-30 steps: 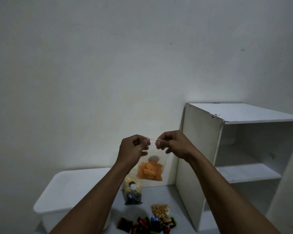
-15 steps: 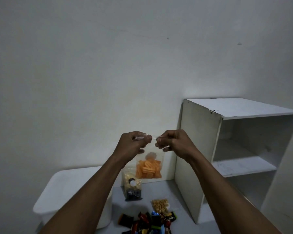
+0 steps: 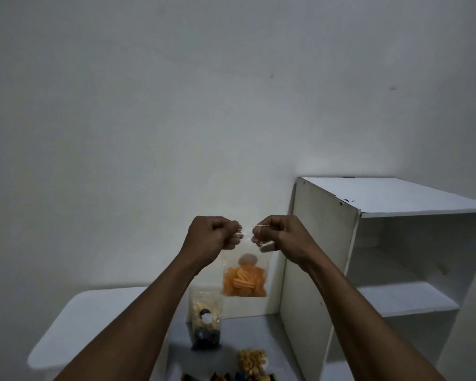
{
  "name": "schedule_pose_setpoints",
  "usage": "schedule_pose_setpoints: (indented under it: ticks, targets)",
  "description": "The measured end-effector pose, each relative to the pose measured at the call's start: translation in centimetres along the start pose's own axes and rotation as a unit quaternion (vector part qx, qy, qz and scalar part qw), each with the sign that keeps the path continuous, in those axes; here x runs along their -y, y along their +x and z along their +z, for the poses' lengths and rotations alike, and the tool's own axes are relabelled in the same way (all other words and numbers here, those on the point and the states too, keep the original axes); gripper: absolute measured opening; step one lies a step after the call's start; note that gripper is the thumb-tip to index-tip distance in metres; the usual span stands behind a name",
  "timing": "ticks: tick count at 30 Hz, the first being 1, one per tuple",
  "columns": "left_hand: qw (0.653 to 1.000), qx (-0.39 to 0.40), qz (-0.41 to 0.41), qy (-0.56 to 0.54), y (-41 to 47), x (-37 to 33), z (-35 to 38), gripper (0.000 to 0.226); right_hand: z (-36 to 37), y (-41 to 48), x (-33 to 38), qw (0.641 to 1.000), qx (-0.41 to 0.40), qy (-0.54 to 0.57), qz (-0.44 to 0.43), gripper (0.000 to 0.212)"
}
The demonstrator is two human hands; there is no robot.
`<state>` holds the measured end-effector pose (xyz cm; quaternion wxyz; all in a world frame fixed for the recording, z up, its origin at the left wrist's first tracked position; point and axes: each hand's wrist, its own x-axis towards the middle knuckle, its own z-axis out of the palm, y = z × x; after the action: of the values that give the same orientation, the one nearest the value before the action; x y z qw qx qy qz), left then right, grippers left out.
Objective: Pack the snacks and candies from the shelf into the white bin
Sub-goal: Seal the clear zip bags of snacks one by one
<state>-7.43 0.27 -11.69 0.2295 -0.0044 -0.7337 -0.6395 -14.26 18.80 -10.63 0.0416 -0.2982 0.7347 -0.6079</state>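
Observation:
A clear plastic bag of orange snack sticks (image 3: 243, 281) hangs in the air in front of the wall. My left hand (image 3: 210, 237) pinches its top left corner and my right hand (image 3: 282, 235) pinches its top right corner. The white bin (image 3: 66, 336), closed by its lid, stands at the lower left. The white shelf (image 3: 396, 270) stands at the right, and its visible compartments hold nothing.
On the floor between bin and shelf stands a clear bag of mixed snacks (image 3: 205, 325). A small bag of pale nuts (image 3: 252, 361) and several dark wrapped candies (image 3: 226, 376) lie nearer, at the bottom edge. A bare white wall fills the background.
The view has tilted up slightly, so the floor items sit lower in frame. Both hands keep hold of the bag's top edge, a little further apart.

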Motion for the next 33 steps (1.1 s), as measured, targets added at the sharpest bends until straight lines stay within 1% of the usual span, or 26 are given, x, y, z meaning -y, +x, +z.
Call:
schedule_pose_setpoints:
  ticks: [2,4,8,11,14,16,18,21,22,24,26,29,33]
  targets:
    - [0.999,-0.019,0.032,0.031,0.6,0.0,0.8,0.014,-0.5,0.3,0.1,1.0,0.022,0.001,0.002,0.014]
    - [0.998,-0.014,0.044,0.046,1.0,0.0,1.7,0.013,-0.7,0.7,0.2,0.999,0.031,-0.03,-0.012,0.013]
    - [1.0,0.014,0.014,-0.007,1.5,0.0,1.9,0.014,-1.2,1.8,0.3,0.997,0.002,-0.07,-0.041,0.011]
    - [1.0,0.016,0.013,0.019,1.9,0.1,1.4,0.011,-1.5,2.3,0.1,0.999,0.007,-0.047,-0.027,0.011]
    - [0.997,-0.018,0.037,0.058,2.3,0.3,0.9,0.009,-1.0,2.4,-0.3,0.999,0.035,0.012,0.001,0.015]
    - [0.997,-0.05,0.032,0.05,2.6,0.7,0.4,0.011,-0.8,2.6,-0.6,0.997,0.047,0.061,0.017,0.017]
    - [0.998,-0.061,0.018,0.026,2.6,1.1,0.1,0.011,-0.7,2.9,-0.9,0.995,0.039,0.086,0.014,0.016]
    - [0.999,-0.028,-0.009,-0.02,2.2,1.4,0.3,0.013,-0.6,3.5,-1.2,0.998,0.011,0.055,-0.001,0.014]
    - [1.0,-0.016,-0.014,-0.022,2.2,1.4,0.4,0.013,-0.4,3.6,-1.3,0.999,0.005,0.043,-0.004,0.014]
    - [1.0,-0.009,-0.009,0.01,2.3,1.5,0.6,0.011,-0.1,3.7,-1.6,1.0,0.001,0.027,-0.011,0.013]
    - [0.999,-0.026,0.006,0.04,2.7,1.7,0.6,0.007,0.1,3.7,-2.1,0.999,-0.001,0.039,-0.011,0.011]
    - [0.997,-0.047,0.013,0.052,3.0,2.1,0.6,0.005,-0.2,3.5,-2.6,0.995,0.005,0.097,0.014,0.007]
    - [0.997,-0.054,0.014,0.045,2.8,2.4,0.9,0.007,-0.8,3.4,-3.0,0.995,-0.008,0.097,-0.007,0.009]
